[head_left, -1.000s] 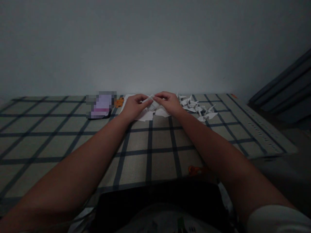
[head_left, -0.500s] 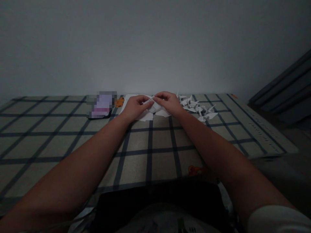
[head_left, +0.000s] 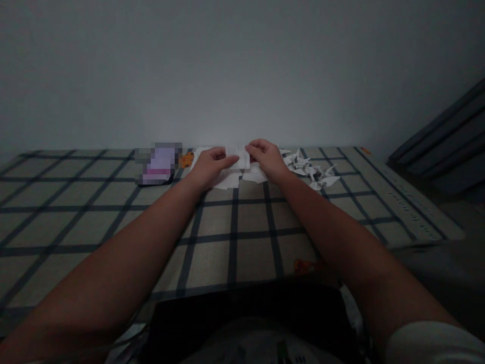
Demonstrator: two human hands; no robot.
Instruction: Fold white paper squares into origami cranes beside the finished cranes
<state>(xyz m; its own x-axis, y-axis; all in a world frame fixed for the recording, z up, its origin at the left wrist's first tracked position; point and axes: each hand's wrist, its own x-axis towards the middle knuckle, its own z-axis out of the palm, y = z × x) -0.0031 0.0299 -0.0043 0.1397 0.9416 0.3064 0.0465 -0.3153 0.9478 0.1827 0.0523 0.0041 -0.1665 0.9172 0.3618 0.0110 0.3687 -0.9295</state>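
Observation:
Between my two hands is a small white piece of paper (head_left: 238, 157), raised above other white sheets (head_left: 254, 175) lying on the table. My left hand (head_left: 212, 164) is closed on the paper's left side, the thumb laid across its front. At the right edge, my right hand (head_left: 266, 155) pinches it between thumb and fingers. Folded paper cranes (head_left: 316, 175) lie in a loose heap just right of my right hand. Several of them overlap.
A phone-like object (head_left: 161, 164), partly pixelated, lies to the left of the papers. The checked cloth (head_left: 212, 217) covers the table, which meets a plain wall (head_left: 242, 76). A dark curtain (head_left: 447, 121) hangs at the right.
The paper between my hands has turned so that a flat, roughly rectangular face shows. My right hand has moved slightly right, away from my left, which has hardly moved.

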